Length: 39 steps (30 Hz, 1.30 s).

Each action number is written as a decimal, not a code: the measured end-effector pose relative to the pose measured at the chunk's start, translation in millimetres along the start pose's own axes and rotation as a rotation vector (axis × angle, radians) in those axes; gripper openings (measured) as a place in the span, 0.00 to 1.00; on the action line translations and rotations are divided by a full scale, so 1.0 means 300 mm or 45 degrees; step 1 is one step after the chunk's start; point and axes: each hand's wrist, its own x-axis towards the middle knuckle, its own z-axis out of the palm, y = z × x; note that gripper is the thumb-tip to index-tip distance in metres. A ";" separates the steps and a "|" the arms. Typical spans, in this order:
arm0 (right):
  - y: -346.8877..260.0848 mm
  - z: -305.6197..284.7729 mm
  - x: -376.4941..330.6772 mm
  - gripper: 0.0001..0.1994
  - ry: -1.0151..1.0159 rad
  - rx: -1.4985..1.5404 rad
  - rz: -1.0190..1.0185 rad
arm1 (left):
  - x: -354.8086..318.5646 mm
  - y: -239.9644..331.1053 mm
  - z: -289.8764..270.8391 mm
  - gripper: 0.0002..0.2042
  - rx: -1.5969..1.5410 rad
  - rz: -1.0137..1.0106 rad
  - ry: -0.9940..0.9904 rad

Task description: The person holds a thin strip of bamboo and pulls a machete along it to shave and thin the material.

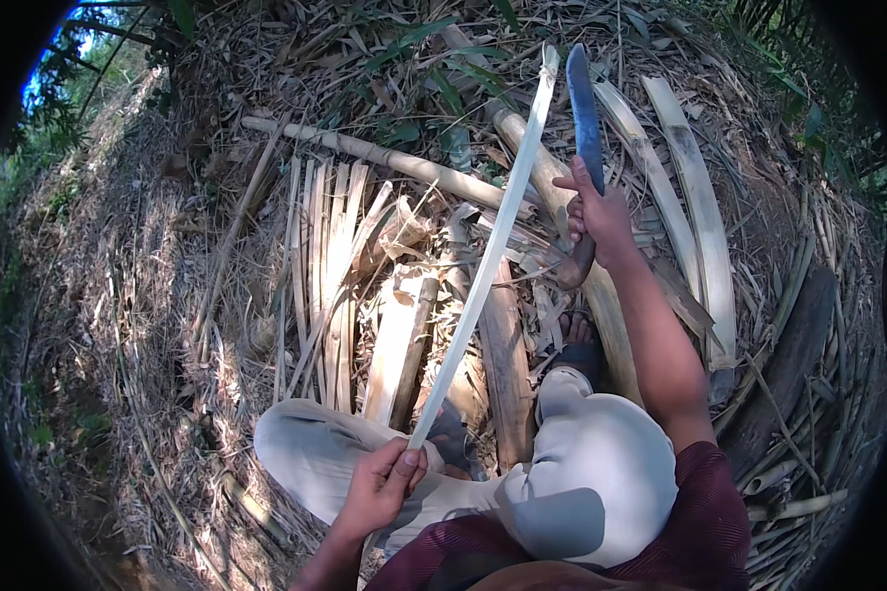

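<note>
Between the thumb and fingers of my left hand (382,485) is the near end of a long pale bamboo strip (485,271). The strip slants up and away to the right, and its far tip looks frayed. My right hand (601,219) is closed round the curved brown handle of a machete (583,118), with one finger lying along the base of the blade. The dark blade points away from me and stands just right of the strip's far end, apart from it. Below the right hand, a bamboo pole (611,320) lies on the ground.
Several split strips (330,276) lie in a bundle at the left of centre. Wide split bamboo pieces (695,207) rest at the right. Another pole (394,158) crosses behind the bundle. A dark log (784,364) lies far right. Dry leaves cover the sloping ground round my bent legs.
</note>
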 end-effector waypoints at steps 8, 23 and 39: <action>-0.064 0.158 -0.111 0.26 -0.199 0.257 -0.047 | -0.066 -0.131 -0.012 0.15 -0.144 -0.190 -0.130; 0.050 0.152 -0.126 0.13 -0.231 0.422 0.083 | -0.043 -0.126 0.006 0.14 0.029 -0.216 -0.209; 0.195 0.121 -0.264 0.16 -0.121 -0.787 -1.102 | 0.326 0.181 0.134 0.14 -0.182 0.003 0.203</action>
